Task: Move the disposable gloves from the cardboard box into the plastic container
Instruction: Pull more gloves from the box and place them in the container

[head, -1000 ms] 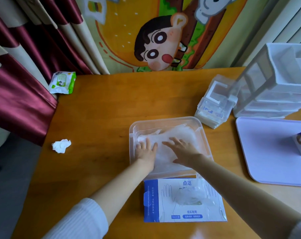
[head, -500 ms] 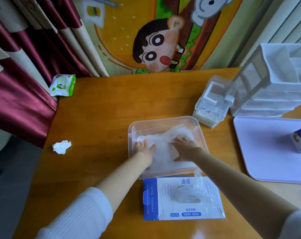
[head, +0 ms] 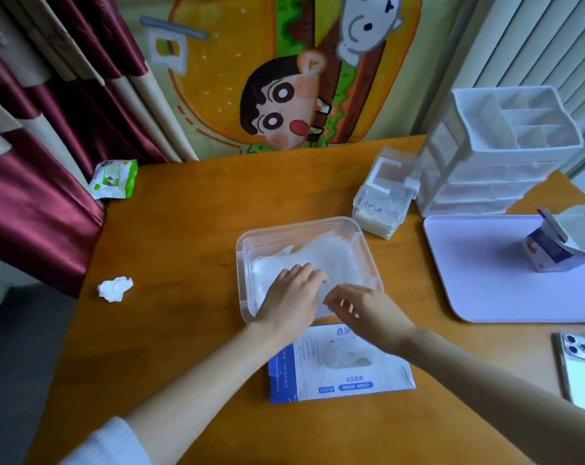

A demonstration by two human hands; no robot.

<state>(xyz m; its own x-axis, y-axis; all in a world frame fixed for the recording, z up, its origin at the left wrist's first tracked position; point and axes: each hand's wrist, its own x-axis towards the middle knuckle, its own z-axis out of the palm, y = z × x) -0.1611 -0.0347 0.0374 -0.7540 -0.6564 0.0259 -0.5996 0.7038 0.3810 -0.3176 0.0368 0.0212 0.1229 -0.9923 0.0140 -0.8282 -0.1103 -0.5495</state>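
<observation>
— Where are the gloves?
— In the container, just far of the box. Left hand lies flat on them, likely pressing them down; right hand curls at their near edge, grip unclear.

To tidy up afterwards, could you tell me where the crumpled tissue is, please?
In the head view, the crumpled tissue lies near the left edge of the table, left of the plastic container.

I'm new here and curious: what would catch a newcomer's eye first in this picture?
Probably the big cartoon wall hanging behind the wooden table. Then, mid-table, the clear plastic container heaped with filmy disposable gloves: the left hand lies flat on them, the right hand is at their near edge, and the blue-and-white cardboard box sits just beyond the container's near rim.
</observation>
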